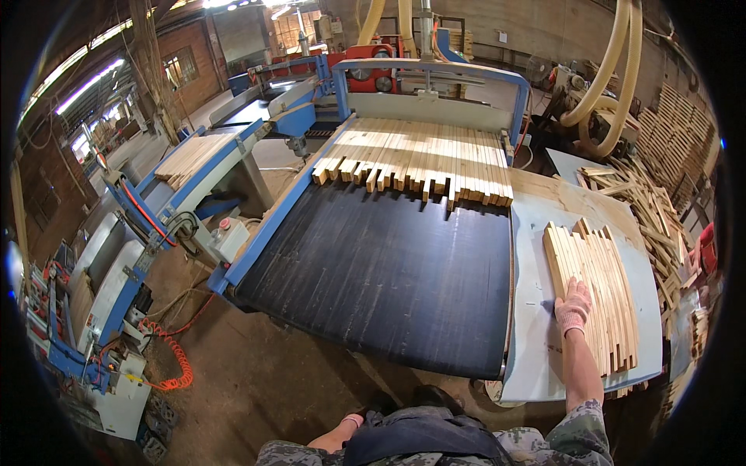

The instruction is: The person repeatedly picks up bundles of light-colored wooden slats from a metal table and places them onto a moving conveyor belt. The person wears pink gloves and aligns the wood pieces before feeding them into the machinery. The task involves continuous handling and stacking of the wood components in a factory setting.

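My right hand [573, 306], in a pale pink work glove, lies flat on the left part of a batch of wooden strips [602, 287]. Its fingers stretch away from me along the wood. These strips lie side by side on a light blue sheet-covered side table [532, 334], their ends uneven. Of my left hand [355, 419] only the glove's cuff shows, low beside my dark apron; its fingers are hidden. Ahead, a row of wooden strips [427, 159] covers the far part of a black conveyor belt [381, 272], with ragged near ends.
A blue machine frame [431, 68] arches over the belt's far end. At left runs a second conveyor carrying wooden strips [194, 159], beside a control box [231, 239] and a coiled orange hose [177, 365]. Loose scrap wood [649, 221] is heaped at the right.
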The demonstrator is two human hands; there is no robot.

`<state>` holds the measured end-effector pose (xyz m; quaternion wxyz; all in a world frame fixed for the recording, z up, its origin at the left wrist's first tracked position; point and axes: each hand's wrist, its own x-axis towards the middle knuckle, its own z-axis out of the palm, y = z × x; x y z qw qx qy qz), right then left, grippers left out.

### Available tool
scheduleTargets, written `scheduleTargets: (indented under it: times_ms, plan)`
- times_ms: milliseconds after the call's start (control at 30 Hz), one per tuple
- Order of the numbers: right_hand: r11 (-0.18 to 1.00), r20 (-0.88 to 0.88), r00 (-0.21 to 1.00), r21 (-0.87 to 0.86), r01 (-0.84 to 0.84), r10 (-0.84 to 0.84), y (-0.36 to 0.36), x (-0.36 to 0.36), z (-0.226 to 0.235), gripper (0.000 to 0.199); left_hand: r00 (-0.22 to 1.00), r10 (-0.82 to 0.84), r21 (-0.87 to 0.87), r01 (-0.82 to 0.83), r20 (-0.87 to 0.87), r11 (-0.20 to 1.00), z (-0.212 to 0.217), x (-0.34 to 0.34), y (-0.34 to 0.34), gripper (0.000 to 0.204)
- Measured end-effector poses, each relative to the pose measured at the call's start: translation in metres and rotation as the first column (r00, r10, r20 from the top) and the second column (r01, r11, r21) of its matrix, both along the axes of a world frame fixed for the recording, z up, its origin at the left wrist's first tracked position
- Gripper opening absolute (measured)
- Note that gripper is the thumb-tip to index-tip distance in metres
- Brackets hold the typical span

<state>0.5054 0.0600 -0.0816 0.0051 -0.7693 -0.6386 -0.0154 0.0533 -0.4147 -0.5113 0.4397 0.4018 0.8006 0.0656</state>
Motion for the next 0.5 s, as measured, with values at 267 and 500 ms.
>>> scheduleTargets:
  times_ms: [267,500]
  plan:
    - [1.000,0.012,1.000,0.009,0.000,0.000,-0.002,0.001,0.002,0.087,0.999,-0.031,0.115,0.034,-0.023,0.993,0.006,0.001,-0.007,0.052]
    - [0.998,0.015,0.999,0.044,-0.034,0.033,0.000,0.000,-0.001,0.087,0.997,-0.071,-0.030,0.072,0.038,0.997,0.010,-0.018,-0.005,0.054]
